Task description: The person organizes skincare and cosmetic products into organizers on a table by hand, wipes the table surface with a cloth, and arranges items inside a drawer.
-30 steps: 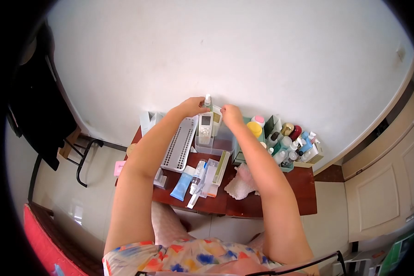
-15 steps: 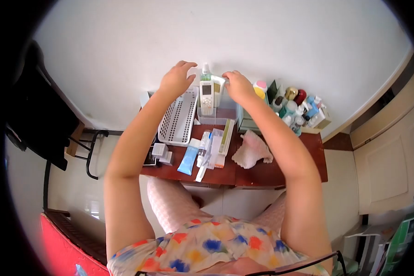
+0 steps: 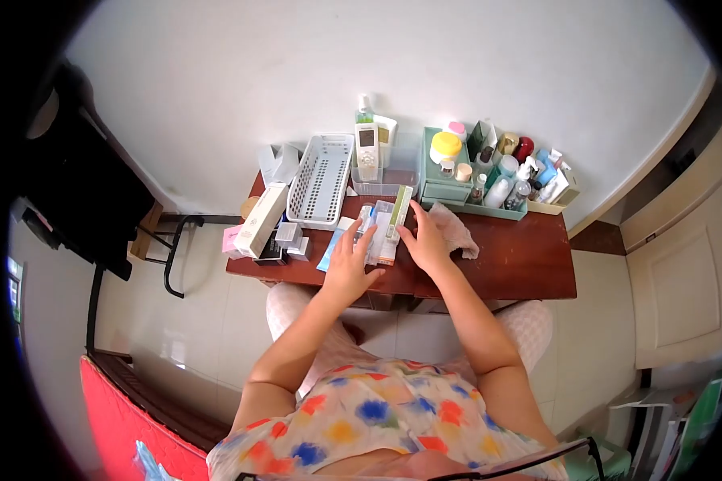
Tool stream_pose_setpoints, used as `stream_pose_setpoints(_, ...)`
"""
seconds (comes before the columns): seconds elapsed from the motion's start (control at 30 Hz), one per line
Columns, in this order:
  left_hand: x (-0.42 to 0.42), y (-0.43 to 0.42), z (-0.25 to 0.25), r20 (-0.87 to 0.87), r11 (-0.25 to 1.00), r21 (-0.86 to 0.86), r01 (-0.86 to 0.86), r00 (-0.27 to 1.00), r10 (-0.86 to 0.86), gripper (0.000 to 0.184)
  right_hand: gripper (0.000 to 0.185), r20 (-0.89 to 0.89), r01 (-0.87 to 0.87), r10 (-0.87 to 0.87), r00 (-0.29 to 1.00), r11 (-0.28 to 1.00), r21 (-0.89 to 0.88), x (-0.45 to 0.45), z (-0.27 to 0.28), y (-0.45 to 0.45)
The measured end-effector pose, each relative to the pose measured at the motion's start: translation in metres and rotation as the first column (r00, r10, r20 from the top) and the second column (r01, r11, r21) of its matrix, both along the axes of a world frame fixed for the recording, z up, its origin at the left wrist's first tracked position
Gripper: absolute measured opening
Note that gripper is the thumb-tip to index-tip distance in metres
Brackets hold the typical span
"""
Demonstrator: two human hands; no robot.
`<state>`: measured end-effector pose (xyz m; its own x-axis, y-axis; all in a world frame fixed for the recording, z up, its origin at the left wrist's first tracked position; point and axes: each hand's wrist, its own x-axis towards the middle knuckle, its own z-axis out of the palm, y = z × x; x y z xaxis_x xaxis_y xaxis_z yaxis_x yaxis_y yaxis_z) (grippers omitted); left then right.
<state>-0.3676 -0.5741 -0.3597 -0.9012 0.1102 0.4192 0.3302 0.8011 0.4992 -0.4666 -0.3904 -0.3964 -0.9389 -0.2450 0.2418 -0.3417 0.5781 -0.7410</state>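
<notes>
My left hand [image 3: 349, 266], fingers apart, is over the blue tube [image 3: 327, 255] and the small packages near the table's front edge. My right hand [image 3: 427, 240] has its thumb and fingers spread beside the long green-and-white box [image 3: 399, 212]; whether it touches the box is unclear. Between the hands lies a clear plastic package [image 3: 379, 232]. Behind them a clear bin [image 3: 409, 171] holds a white remote [image 3: 367, 151] and a green-tinted bottle [image 3: 364, 111], both upright. A crumpled pink cloth [image 3: 455, 231] lies just right of my right hand.
A white perforated basket [image 3: 321, 181] stands left of the bin, with a long cream box [image 3: 262, 220] and small grey boxes [image 3: 289, 235] beside it. To the right are a green drawer unit [image 3: 447, 191] with a yellow-lidded jar [image 3: 445, 147] and crowded bottles [image 3: 517, 188].
Both hands have come down from the clear bin at the wall to the small packages near the front edge. The remote and bottle stay in the bin. The view has shifted.
</notes>
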Motion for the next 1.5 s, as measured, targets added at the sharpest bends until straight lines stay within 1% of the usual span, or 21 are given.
stream_pose_setpoints(0.03,0.004,0.002,-0.004,-0.005,0.998,-0.051,-0.022,1.000,0.022,0.087,0.076,0.045,0.000,0.002,0.999,0.999,-0.034,-0.001,0.001,-0.002)
stream_pose_setpoints(0.1,0.013,0.006,-0.010,-0.009,0.986,-0.152,-0.067,0.998,0.067,0.085,0.081,0.025,0.023,-0.022,0.999,0.999,-0.023,-0.002,0.003,-0.012)
stream_pose_setpoints(0.13,0.014,0.006,-0.014,-0.026,0.985,-0.154,-0.074,0.997,0.070,0.081,0.084,0.015,0.036,-0.036,0.999,0.999,-0.018,-0.002,0.005,-0.016)
stream_pose_setpoints(0.17,0.012,0.006,-0.019,-0.046,0.985,-0.155,-0.079,0.996,0.073,0.077,0.090,0.079,0.033,-0.036,0.996,0.999,0.034,-0.001,0.008,-0.016)
stream_pose_setpoints(0.3,0.007,0.002,-0.028,-0.142,0.979,-0.183,-0.087,0.988,0.061,0.059,0.088,0.232,0.016,-0.015,0.973,1.000,-0.002,-0.003,0.001,-0.019)
stream_pose_setpoints(0.37,0.008,0.001,-0.025,-0.145,0.983,-0.163,-0.088,0.987,0.064,0.053,0.087,0.338,0.012,-0.013,0.941,1.000,0.004,-0.002,0.005,-0.016)
stream_pose_setpoints(0.5,0.003,-0.002,-0.016,-0.175,0.989,-0.116,-0.094,0.982,0.072,0.047,0.086,0.210,0.083,-0.085,0.974,0.996,0.016,0.000,-0.002,-0.016)
stream_pose_setpoints(0.57,0.002,-0.004,-0.014,-0.190,0.985,-0.133,-0.105,0.979,0.079,0.045,0.085,0.152,0.101,-0.104,0.983,0.995,0.026,0.001,-0.002,-0.019)
stream_pose_setpoints(0.67,0.001,-0.009,-0.010,-0.208,0.986,-0.123,-0.116,0.974,0.089,0.043,0.084,0.168,0.095,-0.094,0.981,0.995,0.004,-0.002,-0.004,-0.022)
stream_pose_setpoints(0.77,0.001,-0.015,-0.007,-0.239,0.986,-0.096,-0.134,0.965,0.108,0.043,0.080,0.274,0.115,-0.111,0.955,0.993,0.002,0.000,0.007,-0.020)
stream_pose_setpoints(0.87,0.002,-0.021,0.005,-0.265,0.987,-0.036,-0.154,0.954,0.139,0.044,0.076,0.210,0.122,-0.092,0.973,0.984,-0.132,-0.010,-0.011,-0.017)
stream_pose_setpoints(0.9,0.001,-0.023,0.011,-0.273,0.987,-0.010,-0.160,0.950,0.151,0.045,0.070,0.168,0.113,-0.087,0.982,0.982,-0.149,-0.008,-0.006,-0.017)
stream_pose_setpoints(1.0,-0.009,-0.027,0.032,-0.380,0.983,0.060,-0.174,0.907,0.183,0.044,0.054,0.052,0.079,-0.069,0.996,0.976,-0.204,-0.004,0.011,-0.013)
stream_pose_setpoints(1.07,-0.024,-0.034,0.053,-0.443,0.983,0.040,-0.180,0.878,0.179,0.043,0.043,-0.009,0.045,-0.049,0.999,0.967,-0.249,-0.007,0.029,-0.006)
stream_pose_setpoints(1.1,-0.033,-0.038,0.064,-0.463,0.983,0.028,-0.179,0.869,0.171,0.042,0.033,-0.050,0.056,-0.068,0.996,0.975,-0.217,-0.003,0.054,-0.004)
stream_pose_setpoints(1.13,-0.042,-0.040,0.076,-0.483,0.984,0.015,-0.178,0.860,0.163,0.041,0.033,-0.182,0.032,-0.066,0.981,0.982,-0.184,-0.005,0.072,0.000)
stream_pose_setpoints(1.2,-0.062,-0.041,0.101,-0.477,0.989,-0.011,-0.149,0.870,0.126,0.036,0.033,-0.433,-0.002,-0.046,0.900,0.994,-0.110,-0.013,0.102,0.009)
stream_pose_setpoints(1.23,-0.073,-0.040,0.109,-0.474,0.991,-0.023,-0.135,0.874,0.108,0.034,0.035,-0.366,0.029,-0.062,0.929,0.995,-0.095,-0.013,0.119,0.012)
stream_pose_setpoints(1.33,-0.119,-0.034,0.120,-0.503,0.997,-0.058,-0.050,0.864,0.014,0.027,0.039,-0.324,0.089,-0.132,0.937,0.986,-0.142,-0.030,0.152,0.018)
stream_pose_setpoints(1.37,-0.134,-0.032,0.121,-0.507,0.992,-0.112,-0.066,0.862,0.000,0.024,0.041,-0.360,0.088,-0.133,0.923,0.986,-0.138,-0.043,0.151,0.022)
stream_pose_setpoints(1.5,-0.186,-0.020,0.115,-0.487,0.980,-0.196,-0.033,0.871,-0.068,0.025,0.036,-0.378,0.112,-0.145,0.914,0.988,-0.110,-0.068,0.164,0.032)
